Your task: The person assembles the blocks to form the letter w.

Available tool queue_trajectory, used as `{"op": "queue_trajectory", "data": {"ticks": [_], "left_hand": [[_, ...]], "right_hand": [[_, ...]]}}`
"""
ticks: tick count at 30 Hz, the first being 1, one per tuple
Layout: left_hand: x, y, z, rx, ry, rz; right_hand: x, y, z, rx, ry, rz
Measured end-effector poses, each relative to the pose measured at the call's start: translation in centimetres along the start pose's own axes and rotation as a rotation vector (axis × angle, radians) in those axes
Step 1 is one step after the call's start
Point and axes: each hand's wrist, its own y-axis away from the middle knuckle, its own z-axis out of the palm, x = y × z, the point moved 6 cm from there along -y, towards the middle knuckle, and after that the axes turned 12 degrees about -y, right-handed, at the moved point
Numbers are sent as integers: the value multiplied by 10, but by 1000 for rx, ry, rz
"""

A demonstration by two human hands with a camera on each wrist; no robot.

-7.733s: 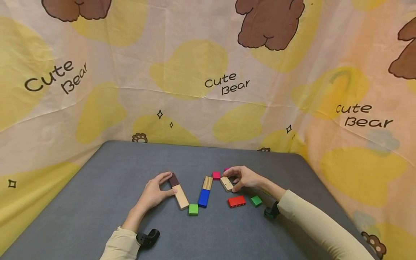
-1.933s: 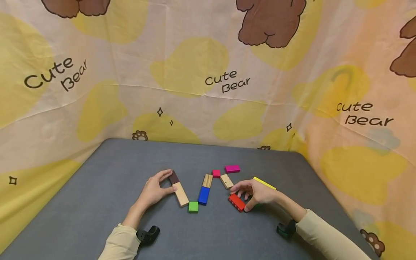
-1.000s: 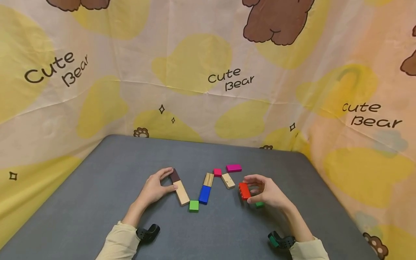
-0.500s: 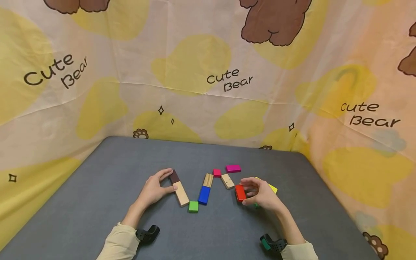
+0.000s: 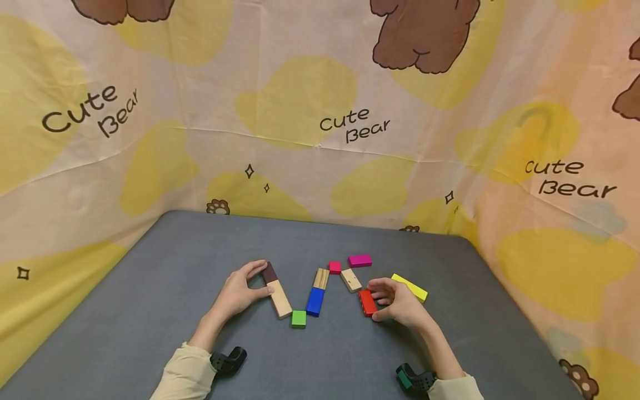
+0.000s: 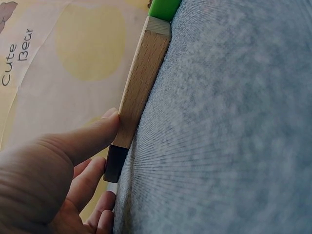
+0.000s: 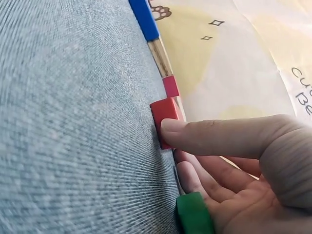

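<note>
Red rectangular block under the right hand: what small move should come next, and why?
Probably nudge the red rectangular block up until its far end meets the small natural wooden block. The right hand grips it flat on the grey table, almost in line with that piece but with a slight gap. The other pieces of the zigzag sit end to end, while the left hand steadies the brown-tipped wooden block.

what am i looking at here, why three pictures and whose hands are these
One person works with bare hands on a grey table, wearing three cameras. The wide picture comes from the head; the two close ones come from the wrists. Coloured and wooden blocks lie in a zigzag line. The left hand holds a wooden block with a brown end. The right hand grips a red block at the line's end, with a green block tucked under its palm. A yellow block lies nearby.
</note>
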Motion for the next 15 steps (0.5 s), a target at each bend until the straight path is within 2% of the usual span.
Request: {"op": "queue_trajectory", "data": {"ticks": [15], "left_hand": [[0, 0, 0, -7, 12, 3]], "right_hand": [[-1, 0, 2, 18, -78, 24]]}}
